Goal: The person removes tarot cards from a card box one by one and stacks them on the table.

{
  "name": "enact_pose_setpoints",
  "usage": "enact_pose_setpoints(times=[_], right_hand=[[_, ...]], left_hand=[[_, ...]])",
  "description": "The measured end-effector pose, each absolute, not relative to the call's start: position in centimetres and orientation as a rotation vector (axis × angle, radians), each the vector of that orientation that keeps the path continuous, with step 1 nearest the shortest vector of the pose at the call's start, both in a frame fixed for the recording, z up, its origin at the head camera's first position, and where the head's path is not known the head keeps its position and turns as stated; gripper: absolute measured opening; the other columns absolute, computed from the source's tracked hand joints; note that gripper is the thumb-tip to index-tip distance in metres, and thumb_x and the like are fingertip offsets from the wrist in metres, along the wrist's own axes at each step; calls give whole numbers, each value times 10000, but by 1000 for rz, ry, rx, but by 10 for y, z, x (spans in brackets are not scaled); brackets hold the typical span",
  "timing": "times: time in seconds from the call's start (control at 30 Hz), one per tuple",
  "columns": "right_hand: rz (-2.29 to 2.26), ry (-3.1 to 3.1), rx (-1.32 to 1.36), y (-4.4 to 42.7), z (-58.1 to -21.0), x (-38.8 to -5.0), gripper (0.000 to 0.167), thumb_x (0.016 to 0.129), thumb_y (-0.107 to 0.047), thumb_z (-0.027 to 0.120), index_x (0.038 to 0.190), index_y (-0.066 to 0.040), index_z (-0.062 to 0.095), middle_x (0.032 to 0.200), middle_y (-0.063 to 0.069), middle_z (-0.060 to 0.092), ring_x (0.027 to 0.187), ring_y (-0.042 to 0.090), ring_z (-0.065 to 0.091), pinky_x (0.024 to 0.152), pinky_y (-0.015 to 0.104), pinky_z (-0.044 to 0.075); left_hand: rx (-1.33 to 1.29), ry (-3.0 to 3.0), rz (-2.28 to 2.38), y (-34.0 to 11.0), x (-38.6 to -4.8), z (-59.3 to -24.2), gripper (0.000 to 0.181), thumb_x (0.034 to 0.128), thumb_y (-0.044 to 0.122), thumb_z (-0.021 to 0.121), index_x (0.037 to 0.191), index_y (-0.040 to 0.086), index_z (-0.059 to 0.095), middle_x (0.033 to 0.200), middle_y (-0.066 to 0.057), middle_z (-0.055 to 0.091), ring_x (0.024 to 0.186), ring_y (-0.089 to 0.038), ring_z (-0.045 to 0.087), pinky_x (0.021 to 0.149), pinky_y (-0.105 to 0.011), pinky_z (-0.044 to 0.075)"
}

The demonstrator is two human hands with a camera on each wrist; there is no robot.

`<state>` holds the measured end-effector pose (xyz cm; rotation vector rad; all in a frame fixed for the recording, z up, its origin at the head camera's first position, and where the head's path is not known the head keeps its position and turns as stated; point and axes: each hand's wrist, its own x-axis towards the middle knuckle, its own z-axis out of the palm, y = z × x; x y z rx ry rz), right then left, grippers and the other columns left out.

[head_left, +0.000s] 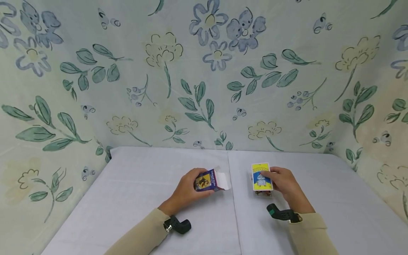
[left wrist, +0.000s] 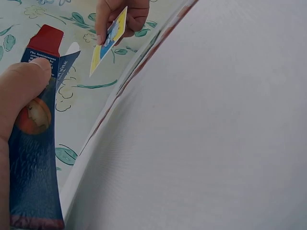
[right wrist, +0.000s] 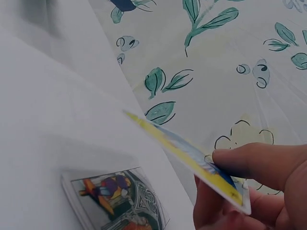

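My left hand (head_left: 189, 186) grips a dark blue card box (head_left: 205, 180) with a yellow picture on its face. The box's end flap (left wrist: 47, 39) stands up, red in the left wrist view, and its white inner flaps point right in the head view. My right hand (head_left: 286, 182) pinches a yellow and blue card (head_left: 262, 179) between thumb and fingers. Below that card a stack of picture cards (right wrist: 117, 199) lies on the table, mostly hidden in the head view. The held card is apart from the stack, tilted above it.
A white cloth (head_left: 127, 212) covers the table, with a crease (head_left: 235, 212) running front to back between the hands. Floral fabric (head_left: 204, 88) hangs behind and at both sides. Each wrist wears a black camera band (head_left: 178, 225).
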<state>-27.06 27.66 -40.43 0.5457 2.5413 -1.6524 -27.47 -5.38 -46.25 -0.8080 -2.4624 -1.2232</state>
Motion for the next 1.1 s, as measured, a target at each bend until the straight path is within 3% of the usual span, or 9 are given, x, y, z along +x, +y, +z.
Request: enact_pose_setpoints(times=[0.27,0.63,0.9,1.1], right_hand=[[-1595,2585,565,279,-407,-273,668,884,-343,695,1352,64,446,1293,276,499,1020,336,573,899,394,503],[-1553,2583,607,282,-417,-276,635,882,-332,694,1320,68,468,1267,277,515,1035,345,559,886,403,504],[-1506,2611,606,284,-424,-278,600,872,-331,700,1275,68,504,1154,253,586,906,297,573,634,232,479],[-1490,2624,586,283,-427,-277,592,865,-332,702,1270,58,515,1164,252,578,907,293,567,603,205,459]], left_hand=[[-823,-2440,-1207,-55,-277,-463,746,759,607,720,1322,163,515,1247,68,563,1063,-75,514,901,-316,485],[-836,-2431,-1227,-54,-277,-464,739,754,593,734,1313,159,521,1242,72,564,1046,-62,512,888,-292,483],[-816,-2438,-1216,-52,-276,-464,749,754,613,720,1317,161,521,1246,70,566,1056,-60,510,899,-294,484],[-807,-2452,-1221,-53,-275,-464,745,758,586,735,1321,150,517,1248,60,568,1060,-68,513,906,-299,483]])
